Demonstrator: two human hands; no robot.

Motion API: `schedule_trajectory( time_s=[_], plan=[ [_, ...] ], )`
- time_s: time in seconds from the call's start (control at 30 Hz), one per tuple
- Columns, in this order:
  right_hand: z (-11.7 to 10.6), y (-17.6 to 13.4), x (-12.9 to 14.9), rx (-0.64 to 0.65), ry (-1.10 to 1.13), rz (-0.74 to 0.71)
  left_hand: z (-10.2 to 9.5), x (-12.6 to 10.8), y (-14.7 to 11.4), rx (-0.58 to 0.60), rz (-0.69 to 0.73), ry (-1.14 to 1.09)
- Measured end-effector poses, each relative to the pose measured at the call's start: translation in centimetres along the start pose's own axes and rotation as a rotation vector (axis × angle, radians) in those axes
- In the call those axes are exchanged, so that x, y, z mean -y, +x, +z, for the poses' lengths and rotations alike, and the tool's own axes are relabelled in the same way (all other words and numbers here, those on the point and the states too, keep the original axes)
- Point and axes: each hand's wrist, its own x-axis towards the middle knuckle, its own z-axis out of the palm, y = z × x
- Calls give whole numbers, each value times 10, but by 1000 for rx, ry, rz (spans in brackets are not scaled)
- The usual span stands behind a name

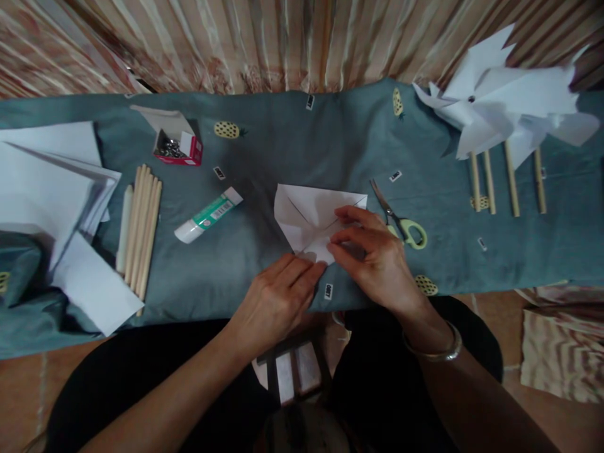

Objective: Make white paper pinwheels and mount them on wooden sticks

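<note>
A white sheet of paper (302, 211) lies in front of me, cut along diagonal lines, with its near part curled or folded up. My left hand (278, 297) is closed on the paper's near edge, fingers together and thumb hidden. From the right, my right hand (375, 251) pinches the near right part of the paper between thumb and forefinger, its other fingers bent above the sheet. Scissors with light green handles (401, 223) rest just beyond my right hand, blades pointing away. Left of the paper lies a green and white glue stick (210, 215).
An open red box of metal pins (177, 148) stands at the back left. Wooden sticks (141, 229) and a stack of white paper (42, 182) lie on the left. Several paper pinwheels (504, 100) on sticks lie at the far right of the green cloth (264, 151).
</note>
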Motion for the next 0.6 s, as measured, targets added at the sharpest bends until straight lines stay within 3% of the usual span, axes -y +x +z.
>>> schedule_trajectory(
  time_s=[0.6],
  plan=[
    [5, 0, 1, 2, -58, -4, 5, 0, -2, 11, -44, 18]
  ],
)
